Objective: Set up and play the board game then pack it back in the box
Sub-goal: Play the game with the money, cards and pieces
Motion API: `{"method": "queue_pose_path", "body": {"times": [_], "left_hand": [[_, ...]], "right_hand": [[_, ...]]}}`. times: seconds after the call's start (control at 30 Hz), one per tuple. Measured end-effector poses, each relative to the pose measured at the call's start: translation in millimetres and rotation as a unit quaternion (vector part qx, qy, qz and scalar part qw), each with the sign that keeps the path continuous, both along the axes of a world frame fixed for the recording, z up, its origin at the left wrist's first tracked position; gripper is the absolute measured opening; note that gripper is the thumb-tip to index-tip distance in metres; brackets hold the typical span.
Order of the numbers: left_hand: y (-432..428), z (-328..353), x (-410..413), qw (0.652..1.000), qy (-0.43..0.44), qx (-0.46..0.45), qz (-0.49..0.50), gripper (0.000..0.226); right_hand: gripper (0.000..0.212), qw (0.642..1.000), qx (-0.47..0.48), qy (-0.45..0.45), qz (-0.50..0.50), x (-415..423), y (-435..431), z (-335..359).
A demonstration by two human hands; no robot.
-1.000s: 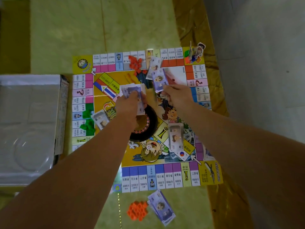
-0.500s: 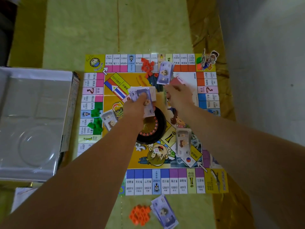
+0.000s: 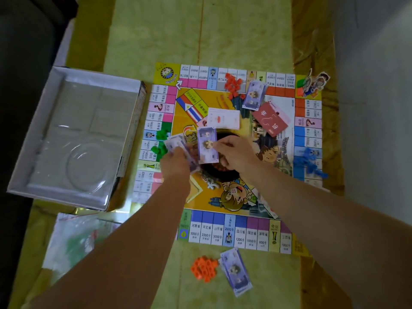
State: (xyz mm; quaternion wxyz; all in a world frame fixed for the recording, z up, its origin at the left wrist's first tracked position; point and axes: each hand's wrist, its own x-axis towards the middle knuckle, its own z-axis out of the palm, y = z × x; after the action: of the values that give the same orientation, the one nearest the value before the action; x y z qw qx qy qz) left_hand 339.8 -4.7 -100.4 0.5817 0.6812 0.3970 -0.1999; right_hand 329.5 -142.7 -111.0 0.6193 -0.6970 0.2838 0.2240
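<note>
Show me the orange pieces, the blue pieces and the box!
orange pieces (image 3: 204, 269): head view, middle of the pile.
blue pieces (image 3: 308, 162): head view, middle of the pile.
box (image 3: 98, 78): head view, its far white wall.

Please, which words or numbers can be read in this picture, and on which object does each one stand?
"3000", "2200", "3000", "2000", "1200", "1000", "600", "1800": squares on the board's near edge.
"1400", "1600": squares on its left edge.
"机会": red card, seen upside down.
Banknotes, white card: print too blurred to read.
</note>
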Motion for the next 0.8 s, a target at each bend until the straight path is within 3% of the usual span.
{"method": "queue_pose_path", "body": {"times": [0.13,0.37,0.43,0.53,0.6,0.7,0.8], "left_hand": [[40,1,-13,0.998,-0.004,0.061,0.035,0.025],[70,-8,-25,0.998,0.05,-0.034,0.03,0.025],[72,-8,-32,0.996,0.055,-0.07,0.026,0.024],[68,-3,-46,0.991,0.058,-0.119,0.014,0.025],[63,2,-55,0.99,0.063,-0.127,-0.012,0.026],[54,11,-71,0.987,0.073,-0.124,-0.067,0.028],[47,16,-89,0.982,0.085,-0.093,-0.139,0.023]], "right_hand": [[0.013,0.998,-0.04,-0.011,0.046,3,36,-5],[0.021,0.981,-0.171,-0.038,0.087,12,72,-16],[0.025,0.981,-0.169,-0.054,0.074,0,72,-8],[0.049,0.984,-0.087,-0.11,0.11,-26,68,12],[0.079,0.97,-0.054,-0.125,0.2,-46,66,25],[0.13,0.912,-0.126,-0.106,0.375,-73,64,31],[0.14,0.865,-0.205,-0.15,0.432,-93,63,25]]}}
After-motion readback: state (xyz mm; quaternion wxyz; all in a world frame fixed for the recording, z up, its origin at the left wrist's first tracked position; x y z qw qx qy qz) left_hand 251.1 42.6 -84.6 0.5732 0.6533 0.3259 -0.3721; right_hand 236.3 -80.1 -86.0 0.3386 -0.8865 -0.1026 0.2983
